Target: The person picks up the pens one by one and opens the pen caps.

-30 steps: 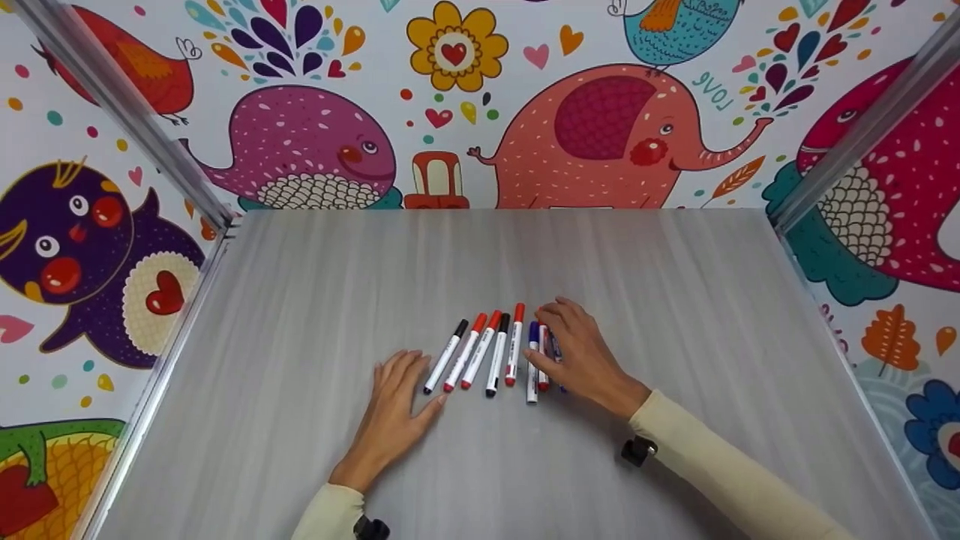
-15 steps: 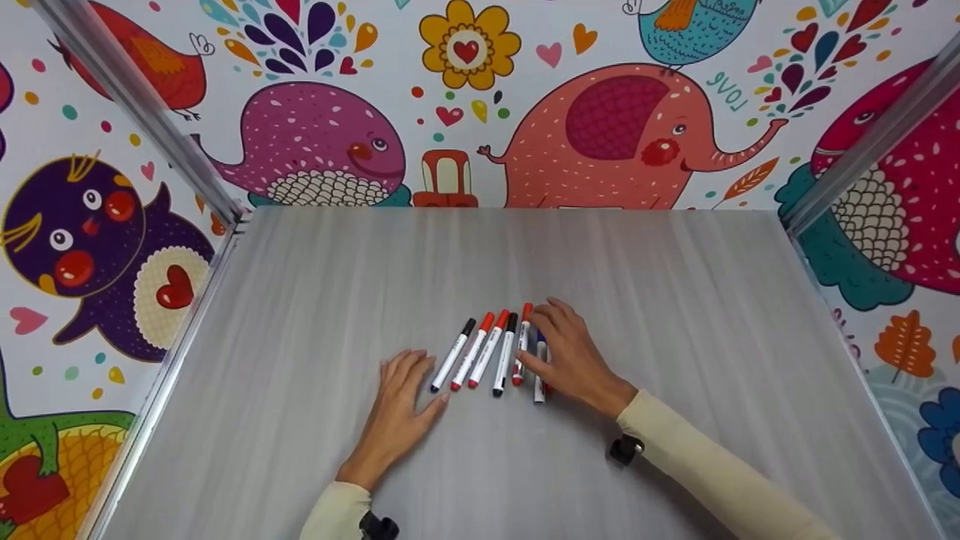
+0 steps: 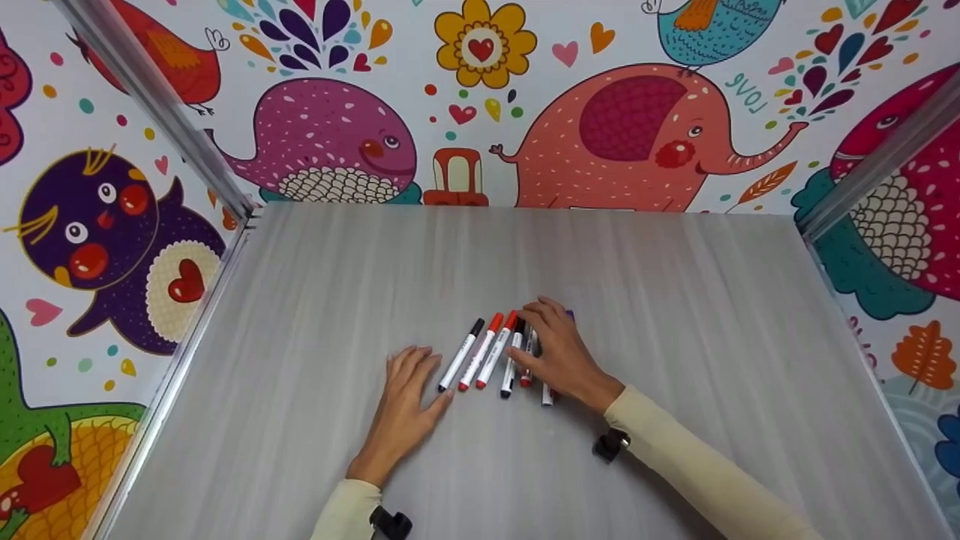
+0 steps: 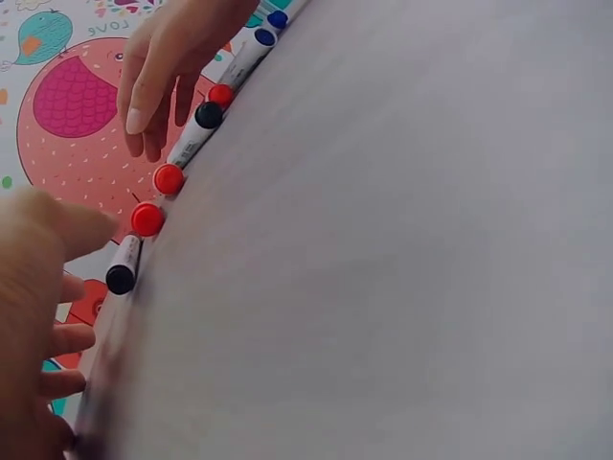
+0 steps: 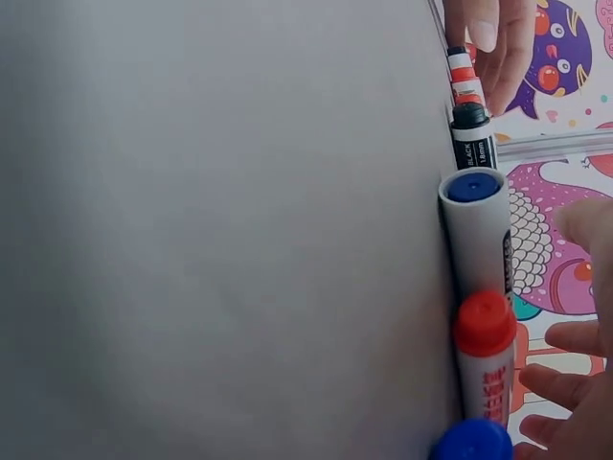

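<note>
– what's lying there?
– a row of slim marker pens (image 3: 496, 350), slightly fanned, side by side near the middle of the tabletop (image 3: 375, 262). straight white barrels, round in section, smooth-looking, with small printed lettering; their ends are black, red or blue. in the right wrist view one shows a blue disc (image 5: 473, 187) sunk inside a white rim.
– and the hands?
– the right hand (image 3: 561, 356) arches over the right end of the row, fingers bent a little and apart, not clamped on anything; whether its fingertips touch the barrels, i can't tell. the left hand (image 3: 407, 397) is beside the other end, fingers loose, holding nothing, its thumb near a black-capped marker (image 3: 460, 355).
– what blocks the view?
– the right hand: from above it hides parts of several pens.
– and further out?
– the tabletop is pale grey with streaky, wood-like grain. cream sleeves (image 3: 701, 457) reach over it, small black devices (image 3: 611, 445) at the wrists. behind, a white wall panel (image 3: 412, 45) carries a printed coral elephant (image 3: 611, 142), purple whale (image 3: 337, 135) and yellow flower (image 3: 486, 46), with shiny metal posts (image 3: 164, 112) at both corners.
</note>
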The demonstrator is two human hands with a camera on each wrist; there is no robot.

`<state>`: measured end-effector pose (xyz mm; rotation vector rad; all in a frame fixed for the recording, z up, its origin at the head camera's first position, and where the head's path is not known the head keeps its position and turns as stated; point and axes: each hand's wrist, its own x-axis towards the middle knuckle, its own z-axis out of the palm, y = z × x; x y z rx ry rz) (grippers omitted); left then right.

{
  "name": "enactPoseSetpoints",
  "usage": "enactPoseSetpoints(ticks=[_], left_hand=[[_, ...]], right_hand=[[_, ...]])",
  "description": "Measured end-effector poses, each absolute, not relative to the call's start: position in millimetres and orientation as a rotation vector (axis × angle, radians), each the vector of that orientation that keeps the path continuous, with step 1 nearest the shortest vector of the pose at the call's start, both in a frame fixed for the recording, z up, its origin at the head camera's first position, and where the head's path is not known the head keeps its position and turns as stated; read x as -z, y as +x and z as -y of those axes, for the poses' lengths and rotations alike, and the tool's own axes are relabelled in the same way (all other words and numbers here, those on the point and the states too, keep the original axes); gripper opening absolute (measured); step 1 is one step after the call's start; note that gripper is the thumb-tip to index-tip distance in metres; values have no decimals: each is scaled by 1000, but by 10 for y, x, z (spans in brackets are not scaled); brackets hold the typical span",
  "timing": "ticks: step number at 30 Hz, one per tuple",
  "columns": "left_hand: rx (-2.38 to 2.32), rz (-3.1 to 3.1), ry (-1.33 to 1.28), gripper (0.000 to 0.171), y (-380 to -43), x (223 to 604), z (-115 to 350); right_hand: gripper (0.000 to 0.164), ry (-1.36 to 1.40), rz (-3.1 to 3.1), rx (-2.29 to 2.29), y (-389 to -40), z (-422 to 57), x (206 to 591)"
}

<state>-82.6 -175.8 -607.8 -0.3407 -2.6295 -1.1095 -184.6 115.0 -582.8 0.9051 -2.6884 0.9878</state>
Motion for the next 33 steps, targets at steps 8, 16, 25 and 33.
enactPoseSetpoints(ticks=[8, 16, 25, 33], left_hand=[[1081, 2597, -347, 52, -842, 6115, 1767], [1085, 2575, -351, 49, -846, 6152, 1764], [1068, 2585, -340, 44, -825, 6195, 1768], [1044, 2584, -351, 39, -839, 6190, 1781]], right_hand=[[65, 945, 2688, -1028, -1911, -1077, 5818], [64, 982, 2671, -1000, -1942, -993, 5824], [61, 991, 2690, -932, -1943, -892, 5860], [59, 1034, 2696, -922, -1977, -796, 5853]])
